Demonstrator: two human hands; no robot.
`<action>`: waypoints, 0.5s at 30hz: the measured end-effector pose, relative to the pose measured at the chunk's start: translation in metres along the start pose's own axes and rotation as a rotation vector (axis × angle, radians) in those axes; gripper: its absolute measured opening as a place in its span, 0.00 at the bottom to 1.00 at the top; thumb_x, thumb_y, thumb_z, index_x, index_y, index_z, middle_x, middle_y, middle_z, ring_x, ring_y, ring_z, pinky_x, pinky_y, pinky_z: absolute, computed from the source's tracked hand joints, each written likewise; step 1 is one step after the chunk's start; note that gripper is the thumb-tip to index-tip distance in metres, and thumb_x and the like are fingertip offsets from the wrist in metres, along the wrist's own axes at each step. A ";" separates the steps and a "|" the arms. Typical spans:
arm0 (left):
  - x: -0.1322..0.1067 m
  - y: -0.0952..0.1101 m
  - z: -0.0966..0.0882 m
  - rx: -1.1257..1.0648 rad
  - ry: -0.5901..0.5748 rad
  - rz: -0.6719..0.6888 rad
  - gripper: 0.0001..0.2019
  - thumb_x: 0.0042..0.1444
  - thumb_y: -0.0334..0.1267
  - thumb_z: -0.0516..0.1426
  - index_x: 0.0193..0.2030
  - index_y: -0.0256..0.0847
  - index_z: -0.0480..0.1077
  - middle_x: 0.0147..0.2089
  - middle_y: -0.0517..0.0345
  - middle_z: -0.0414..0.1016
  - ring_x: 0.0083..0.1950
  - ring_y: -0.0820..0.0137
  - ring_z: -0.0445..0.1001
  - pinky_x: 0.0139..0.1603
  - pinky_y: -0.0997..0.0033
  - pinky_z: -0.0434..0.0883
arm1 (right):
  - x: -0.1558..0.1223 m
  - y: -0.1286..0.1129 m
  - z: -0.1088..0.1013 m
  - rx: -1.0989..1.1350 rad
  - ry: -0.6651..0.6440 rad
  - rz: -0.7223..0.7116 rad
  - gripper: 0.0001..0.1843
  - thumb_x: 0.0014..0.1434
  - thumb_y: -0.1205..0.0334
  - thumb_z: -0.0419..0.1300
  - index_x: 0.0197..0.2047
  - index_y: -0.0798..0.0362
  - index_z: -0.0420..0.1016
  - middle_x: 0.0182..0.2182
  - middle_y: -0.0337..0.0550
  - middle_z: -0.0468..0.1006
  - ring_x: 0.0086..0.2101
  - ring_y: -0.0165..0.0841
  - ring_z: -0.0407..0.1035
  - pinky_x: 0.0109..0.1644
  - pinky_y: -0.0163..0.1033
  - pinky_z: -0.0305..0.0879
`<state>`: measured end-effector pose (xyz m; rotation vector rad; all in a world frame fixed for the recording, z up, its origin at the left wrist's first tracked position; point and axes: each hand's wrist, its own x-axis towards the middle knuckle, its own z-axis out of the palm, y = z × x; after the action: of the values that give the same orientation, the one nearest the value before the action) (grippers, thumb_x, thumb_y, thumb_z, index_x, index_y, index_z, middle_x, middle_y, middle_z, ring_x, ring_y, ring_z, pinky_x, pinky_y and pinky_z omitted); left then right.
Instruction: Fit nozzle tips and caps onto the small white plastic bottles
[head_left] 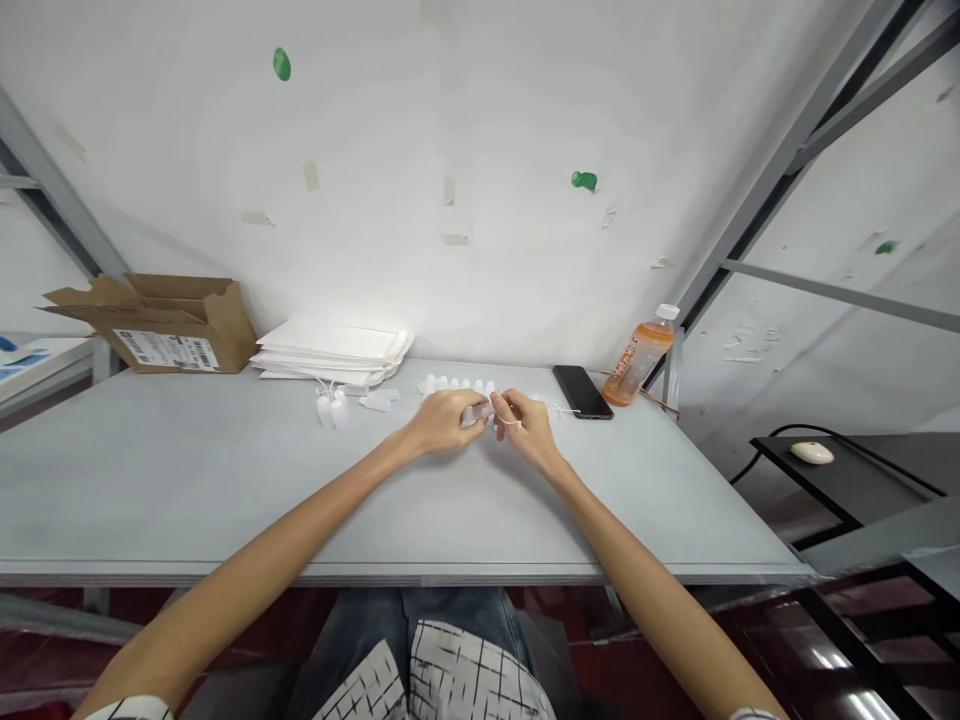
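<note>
— Small white plastic part [474, 415]: where is it?
— Just above the table [187, 480]; the left grip [442, 422] and right grip [521, 425] both pinch it.
— What could go wrong?
— Its thin cord [562, 410] could snag; a slip would drop it among the white caps [457, 384].

A white shirt [469, 682] patterned with a thin black windowpane check is worn over blue denim jeans [360, 620], and the forearms [262, 540], left hand [442, 422] and right hand [525, 430] are left bare below its sleeves [127, 711].
</note>
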<state>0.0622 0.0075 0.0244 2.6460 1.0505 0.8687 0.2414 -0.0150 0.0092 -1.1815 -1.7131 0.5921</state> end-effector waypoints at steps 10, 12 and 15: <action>-0.015 -0.005 0.007 -0.130 -0.041 -0.105 0.17 0.62 0.50 0.51 0.28 0.42 0.69 0.22 0.60 0.66 0.25 0.69 0.63 0.29 0.69 0.56 | -0.001 0.001 0.008 -0.071 -0.114 0.031 0.30 0.63 0.36 0.51 0.19 0.50 0.60 0.14 0.34 0.62 0.21 0.28 0.58 0.28 0.35 0.54; -0.015 -0.006 0.007 -0.187 -0.063 -0.127 0.18 0.62 0.51 0.52 0.28 0.41 0.70 0.21 0.61 0.64 0.24 0.70 0.61 0.29 0.70 0.55 | -0.001 0.001 0.008 -0.059 -0.145 0.036 0.30 0.63 0.36 0.51 0.20 0.50 0.61 0.14 0.34 0.62 0.21 0.28 0.57 0.28 0.35 0.53; -0.015 -0.009 0.008 -0.262 -0.110 -0.153 0.18 0.61 0.49 0.53 0.29 0.38 0.72 0.21 0.64 0.62 0.23 0.73 0.57 0.28 0.71 0.54 | -0.001 0.001 0.006 -0.051 -0.184 0.041 0.31 0.63 0.35 0.51 0.20 0.51 0.62 0.15 0.34 0.63 0.21 0.28 0.57 0.29 0.35 0.54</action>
<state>0.0531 0.0049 0.0080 2.3359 1.0199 0.7612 0.2362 -0.0144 0.0054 -1.2323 -1.8713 0.7043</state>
